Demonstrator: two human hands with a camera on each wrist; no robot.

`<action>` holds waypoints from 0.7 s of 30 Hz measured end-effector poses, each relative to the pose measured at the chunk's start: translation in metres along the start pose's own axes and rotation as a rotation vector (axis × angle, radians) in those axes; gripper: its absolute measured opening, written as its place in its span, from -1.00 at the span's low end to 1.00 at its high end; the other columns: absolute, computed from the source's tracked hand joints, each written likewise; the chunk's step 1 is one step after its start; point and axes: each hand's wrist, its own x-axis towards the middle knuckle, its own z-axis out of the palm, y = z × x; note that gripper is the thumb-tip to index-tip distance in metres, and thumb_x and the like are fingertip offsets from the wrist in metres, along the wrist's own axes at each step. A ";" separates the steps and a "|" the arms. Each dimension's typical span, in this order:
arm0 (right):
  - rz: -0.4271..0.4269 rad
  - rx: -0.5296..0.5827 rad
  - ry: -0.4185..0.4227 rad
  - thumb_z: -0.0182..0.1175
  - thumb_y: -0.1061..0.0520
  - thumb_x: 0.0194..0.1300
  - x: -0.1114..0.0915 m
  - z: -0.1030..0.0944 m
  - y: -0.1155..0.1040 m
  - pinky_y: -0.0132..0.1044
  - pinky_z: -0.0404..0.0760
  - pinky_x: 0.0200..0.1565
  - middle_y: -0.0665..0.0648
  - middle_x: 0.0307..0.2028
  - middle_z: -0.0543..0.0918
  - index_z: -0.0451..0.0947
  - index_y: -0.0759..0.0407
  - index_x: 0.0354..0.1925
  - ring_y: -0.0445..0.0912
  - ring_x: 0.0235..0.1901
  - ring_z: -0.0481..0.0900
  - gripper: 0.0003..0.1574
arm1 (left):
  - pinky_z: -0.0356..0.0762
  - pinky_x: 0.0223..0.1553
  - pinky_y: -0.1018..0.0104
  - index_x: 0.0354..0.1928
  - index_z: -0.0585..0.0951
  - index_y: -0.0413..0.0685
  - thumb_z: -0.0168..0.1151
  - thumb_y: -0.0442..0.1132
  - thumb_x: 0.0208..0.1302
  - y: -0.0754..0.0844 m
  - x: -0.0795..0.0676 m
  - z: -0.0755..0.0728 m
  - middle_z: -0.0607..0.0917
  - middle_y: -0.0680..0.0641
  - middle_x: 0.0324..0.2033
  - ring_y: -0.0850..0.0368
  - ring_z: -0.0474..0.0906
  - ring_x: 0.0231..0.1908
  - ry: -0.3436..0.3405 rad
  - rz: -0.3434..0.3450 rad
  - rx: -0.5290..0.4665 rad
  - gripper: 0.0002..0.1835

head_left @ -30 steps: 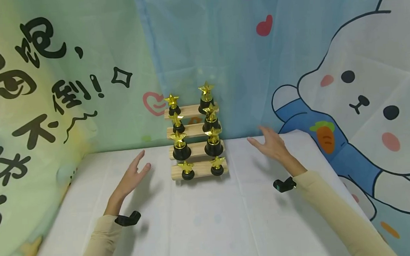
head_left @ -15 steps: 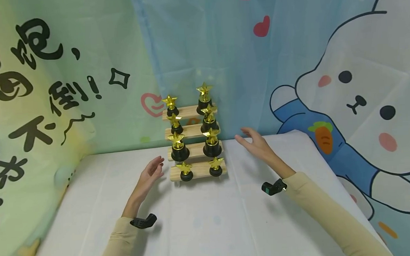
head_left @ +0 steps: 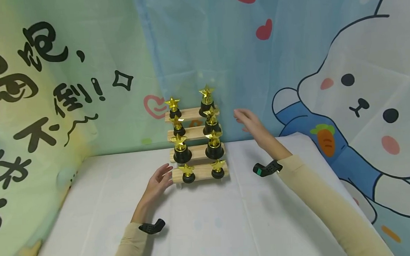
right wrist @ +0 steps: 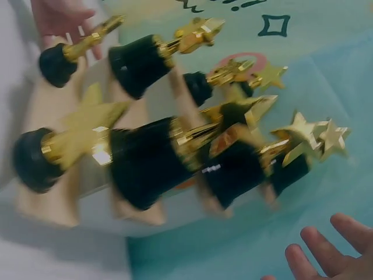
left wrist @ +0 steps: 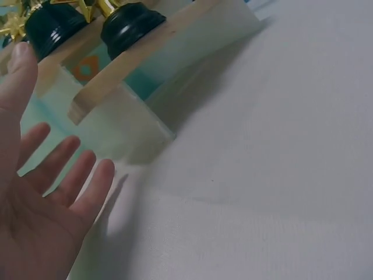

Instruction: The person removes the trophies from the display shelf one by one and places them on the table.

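A stepped display rack with wooden tiers (head_left: 202, 171) and translucent side panels (left wrist: 198, 55) stands at the back of the table. Two small star trophies, gold on black bases, stand on each tier, such as this front right trophy (head_left: 217, 169) and this top right trophy (head_left: 207, 101). My left hand (head_left: 158, 185) is beside the rack's lower left end, fingers loosely spread and palm facing the rack. To the right of the upper tiers, my right hand (head_left: 254, 127) is raised with relaxed fingers; the right wrist view catches only its fingertips (right wrist: 317, 248). Both hands hold nothing.
A white cloth (head_left: 209, 227) covers the table. Close behind the rack hangs a printed backdrop (head_left: 201, 36) with a cartoon rabbit and large lettering. Each wrist carries a black camera, including the right wrist camera (head_left: 266, 169).
My left hand has moved rightward to the rack's lower left end. My right hand has come left and higher, nearer the upper tiers. Rack and trophies stay put.
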 end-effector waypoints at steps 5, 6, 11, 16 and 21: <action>-0.051 0.005 0.029 -0.08 -0.36 0.41 0.015 0.001 -0.028 0.18 0.14 0.43 0.26 0.41 0.25 0.12 0.12 0.44 0.13 0.43 0.18 -0.13 | 0.56 0.16 0.22 0.43 0.21 -0.12 0.07 -0.09 0.45 -0.005 0.002 0.003 0.31 -0.26 0.39 -0.20 0.30 0.36 -0.002 0.005 0.013 -0.40; -0.057 0.001 0.033 -0.07 -0.36 0.41 0.018 0.000 -0.033 0.18 0.14 0.42 0.26 0.41 0.25 0.12 0.11 0.44 0.14 0.42 0.18 -0.13 | 0.57 0.15 0.23 0.43 0.21 -0.15 0.08 -0.11 0.45 -0.006 0.003 0.003 0.32 -0.28 0.39 -0.20 0.31 0.35 -0.004 0.009 0.009 -0.40; -0.041 -0.055 0.056 -0.05 -0.44 0.34 0.034 0.001 -0.053 0.14 0.19 0.41 0.19 0.40 0.28 0.16 0.03 0.43 0.10 0.41 0.22 -0.09 | 0.58 0.11 0.33 0.40 0.27 -0.18 0.17 -0.18 0.39 -0.012 0.003 0.005 0.42 -0.32 0.31 -0.13 0.46 0.25 0.001 -0.001 0.039 -0.39; -0.026 -0.145 0.094 -0.01 -0.44 0.32 0.052 0.008 -0.073 0.11 0.25 0.38 0.11 0.40 0.30 0.23 -0.04 0.40 0.04 0.39 0.25 -0.13 | 0.59 0.08 0.37 0.40 0.30 -0.12 0.24 -0.15 0.33 -0.016 0.001 0.007 0.51 -0.32 0.24 -0.07 0.54 0.17 0.025 -0.007 0.071 -0.36; -0.042 -0.219 0.118 0.02 -0.39 0.34 0.063 0.022 -0.091 0.10 0.25 0.38 0.10 0.41 0.29 0.26 -0.05 0.39 0.04 0.40 0.24 -0.19 | 0.61 0.04 0.38 0.39 0.31 -0.13 0.24 -0.19 0.33 -0.018 0.001 0.009 0.52 -0.33 0.22 0.07 0.58 0.09 0.028 0.015 0.042 -0.38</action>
